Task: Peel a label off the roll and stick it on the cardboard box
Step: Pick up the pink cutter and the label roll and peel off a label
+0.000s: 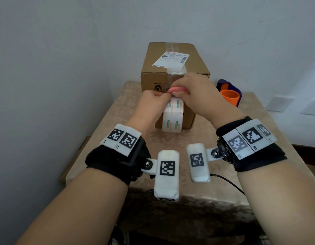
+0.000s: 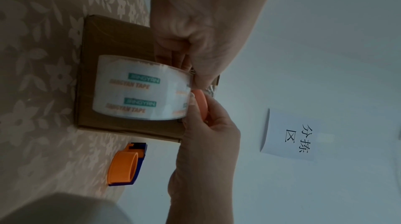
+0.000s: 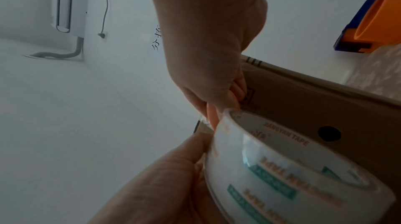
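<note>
A brown cardboard box [image 1: 170, 55] [image 2: 115, 39] [image 3: 325, 104] stands at the back of the table. In front of it a white roll [image 1: 172, 117] [image 2: 139, 88] [image 3: 293, 176] with green and orange print stands on edge. My left hand [image 1: 162, 97] [image 2: 188, 66] [image 3: 195, 150] pinches the top of the roll with curled fingers. My right hand [image 1: 179, 94] [image 2: 201, 119] [image 3: 217, 99] grips a small pink ring-shaped piece [image 1: 178, 89] [image 2: 200, 104] [image 3: 211, 116] against the roll's top. What the fingertips hold of the roll's end is hidden.
An orange and blue tape dispenser [image 1: 229, 96] [image 2: 125, 166] [image 3: 373, 27] lies on the table right of the box. A printed shipping label [image 1: 172, 59] is stuck on the box top. The table [image 1: 117, 138] has a beige floral cloth. Walls stand close behind and left.
</note>
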The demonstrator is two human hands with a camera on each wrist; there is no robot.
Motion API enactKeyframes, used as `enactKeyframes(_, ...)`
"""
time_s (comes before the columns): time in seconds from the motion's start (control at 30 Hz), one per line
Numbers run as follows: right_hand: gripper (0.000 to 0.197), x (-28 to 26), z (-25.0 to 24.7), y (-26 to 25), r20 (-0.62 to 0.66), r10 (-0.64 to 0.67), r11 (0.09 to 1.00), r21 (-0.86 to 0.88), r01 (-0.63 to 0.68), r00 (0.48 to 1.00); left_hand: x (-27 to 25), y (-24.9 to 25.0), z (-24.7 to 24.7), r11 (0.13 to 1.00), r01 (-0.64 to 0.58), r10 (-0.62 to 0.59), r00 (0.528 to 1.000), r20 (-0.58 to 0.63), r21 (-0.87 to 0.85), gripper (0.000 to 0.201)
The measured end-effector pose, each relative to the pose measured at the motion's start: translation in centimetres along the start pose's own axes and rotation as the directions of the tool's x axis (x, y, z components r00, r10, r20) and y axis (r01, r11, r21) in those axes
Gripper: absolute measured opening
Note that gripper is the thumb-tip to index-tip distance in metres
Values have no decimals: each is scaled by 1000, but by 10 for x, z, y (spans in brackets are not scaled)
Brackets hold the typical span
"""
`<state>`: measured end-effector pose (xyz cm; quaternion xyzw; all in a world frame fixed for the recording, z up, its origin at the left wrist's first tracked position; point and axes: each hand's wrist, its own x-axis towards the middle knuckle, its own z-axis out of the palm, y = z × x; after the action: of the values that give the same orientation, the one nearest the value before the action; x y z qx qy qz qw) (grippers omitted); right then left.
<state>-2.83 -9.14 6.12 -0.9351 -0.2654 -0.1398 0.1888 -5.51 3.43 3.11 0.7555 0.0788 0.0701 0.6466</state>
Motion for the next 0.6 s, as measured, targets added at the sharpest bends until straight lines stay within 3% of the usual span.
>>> enactKeyframes(0.37, 23, -4, 1, 3, -30, -17, 1000, 22, 18, 999, 3, -8, 6, 998, 60, -60, 998, -1, 34, 15)
enactKeyframes(0.5, 23, -5, 3, 2, -38, -23, 1000, 8, 24, 999, 6, -11, 7, 999, 19, -17, 999, -51, 43, 11)
enactKeyframes(0.6, 24, -4, 6, 2, -41, -27, 999, -22, 26, 999, 8, -14, 11, 999, -11, 14, 996, -91, 32, 19)
